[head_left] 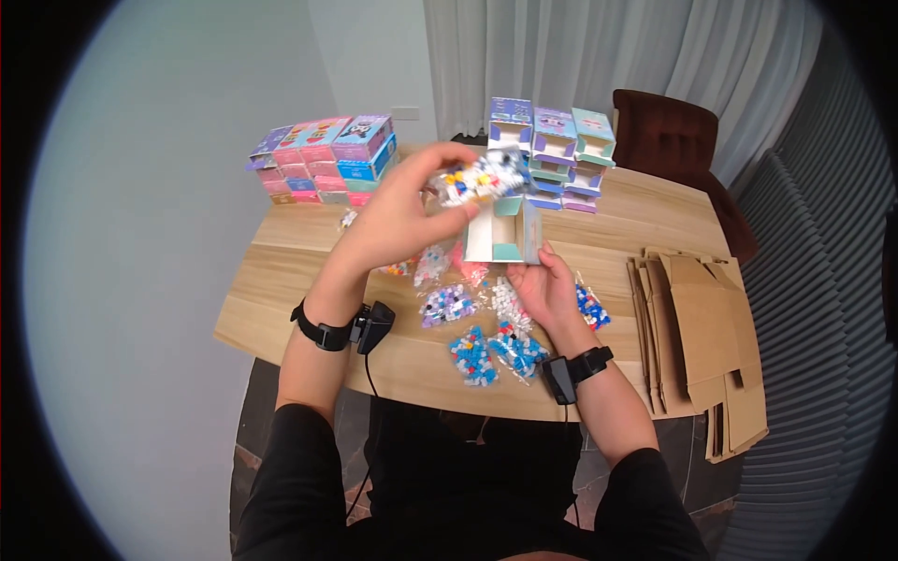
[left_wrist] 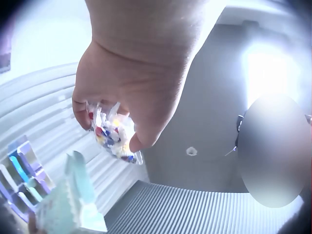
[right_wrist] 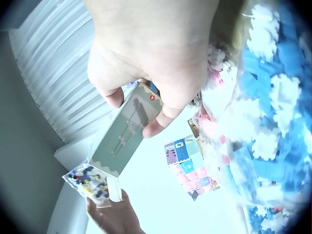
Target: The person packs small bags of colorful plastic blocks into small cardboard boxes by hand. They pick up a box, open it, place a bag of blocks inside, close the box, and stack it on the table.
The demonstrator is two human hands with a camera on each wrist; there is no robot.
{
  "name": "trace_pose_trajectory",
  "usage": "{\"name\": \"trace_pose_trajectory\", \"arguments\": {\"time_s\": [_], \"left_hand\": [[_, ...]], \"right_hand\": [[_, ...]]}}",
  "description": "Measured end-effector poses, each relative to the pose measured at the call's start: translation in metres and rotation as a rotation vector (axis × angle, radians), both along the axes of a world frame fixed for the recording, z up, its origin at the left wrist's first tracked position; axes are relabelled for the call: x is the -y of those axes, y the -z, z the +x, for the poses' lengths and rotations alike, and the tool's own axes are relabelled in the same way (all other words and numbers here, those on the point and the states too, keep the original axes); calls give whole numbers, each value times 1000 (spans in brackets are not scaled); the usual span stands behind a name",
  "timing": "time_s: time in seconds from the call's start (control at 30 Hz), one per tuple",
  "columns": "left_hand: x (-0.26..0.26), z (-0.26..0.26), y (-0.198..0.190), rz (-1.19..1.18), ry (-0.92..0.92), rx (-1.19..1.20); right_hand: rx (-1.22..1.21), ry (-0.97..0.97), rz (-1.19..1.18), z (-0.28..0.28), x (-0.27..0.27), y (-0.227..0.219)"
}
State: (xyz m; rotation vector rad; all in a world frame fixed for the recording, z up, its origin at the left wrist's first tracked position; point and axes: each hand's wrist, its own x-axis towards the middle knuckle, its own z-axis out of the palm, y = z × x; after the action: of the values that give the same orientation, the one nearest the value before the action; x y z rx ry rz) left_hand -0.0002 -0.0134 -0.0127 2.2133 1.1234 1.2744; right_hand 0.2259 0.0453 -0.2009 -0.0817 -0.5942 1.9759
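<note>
My left hand [head_left: 398, 206] pinches a clear bag of small mixed-colour pieces [head_left: 485, 179], held just above an open box. In the left wrist view the bag [left_wrist: 113, 131] hangs between thumb and fingers of the left hand [left_wrist: 131, 92]. My right hand [head_left: 545, 285] grips the small pale green box [head_left: 534, 229] by its lower end, its opening facing up toward me. The right wrist view shows the box's printed side [right_wrist: 127, 129] between thumb and fingers of the right hand [right_wrist: 146, 68], with the bag beside its far end.
Several bags of blue, purple, white and pink pieces [head_left: 472, 357] lie on the wooden table [head_left: 281, 309] below my hands. Closed boxes [head_left: 318, 150] are stacked at the back left, open ones [head_left: 554, 150] at the back right. Flattened cardboard [head_left: 706, 327] lies at the right edge.
</note>
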Motion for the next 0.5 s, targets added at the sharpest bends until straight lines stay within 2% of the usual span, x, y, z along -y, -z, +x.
{"name": "trace_pose_trajectory", "arguments": {"time_s": [0.07,0.17,0.2,0.5], "left_hand": [[4,11,-11,35,23,-176],[-7,7,-4,140,71,-412],[-6,6,-3,66,69,-423],[-3,-8,3,196,-27,-534]], "right_hand": [[0,5,-11,0,0,2],[-10,8,-24,1,-2,4],[-9,3,-26,1,-2,4],[2,-15,-67,1,-4,6]]}}
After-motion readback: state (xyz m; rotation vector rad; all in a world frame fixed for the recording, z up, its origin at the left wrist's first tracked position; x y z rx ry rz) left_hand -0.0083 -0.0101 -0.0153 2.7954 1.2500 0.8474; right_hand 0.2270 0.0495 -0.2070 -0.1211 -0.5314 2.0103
